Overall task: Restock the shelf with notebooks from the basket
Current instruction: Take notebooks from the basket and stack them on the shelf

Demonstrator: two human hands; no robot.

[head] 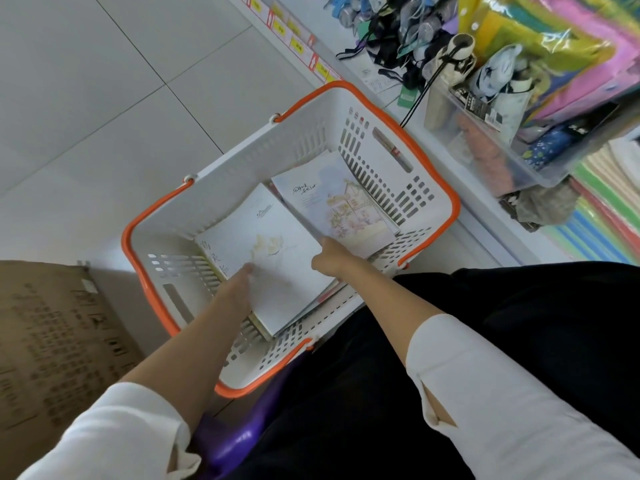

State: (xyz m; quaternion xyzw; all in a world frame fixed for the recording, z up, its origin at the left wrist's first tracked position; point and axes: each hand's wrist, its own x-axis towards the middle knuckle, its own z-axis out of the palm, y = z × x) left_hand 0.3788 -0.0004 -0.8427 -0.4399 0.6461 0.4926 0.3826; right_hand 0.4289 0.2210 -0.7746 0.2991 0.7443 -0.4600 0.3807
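Reaching down into the basket (pixel 242 174), both bare forearms came out of pushed-up white sleeves (pixel 485 393) and met at a stack of notebooks lying flat on its floor. The left hand (pixel 242 277) lay along the left edge of the top notebook (pixel 284 271), its fingertips touching the pale cover. Whether its fingers curled round the edge could not be told, for the back of the hand hid them. The right hand (pixel 327 258) sat at the right edge of the same notebook with its knuckles bent and one finger stretched forward on the cover. Its other fingers were hidden, so a grip could not be confirmed there either.

Just beyond the right hand a second notebook (pixel 346 202), with a painted house on its cover, leaned against the far wall of the basket. More notebooks showed under the top one, below the two hands.

The basket was white with orange handles (pixel 450 202) and stood on a pale tiled floor (pixel 104 98). To the right of the right hand ran the white shelf (pixel 485 230), which bore a clear plastic bin (pixel 502 161) of goods and bright folders (pixel 554 46). To the left of the left hand stood a brown cardboard box (pixel 52 341). Black trousers (pixel 450 306) filled the space under the right arm.
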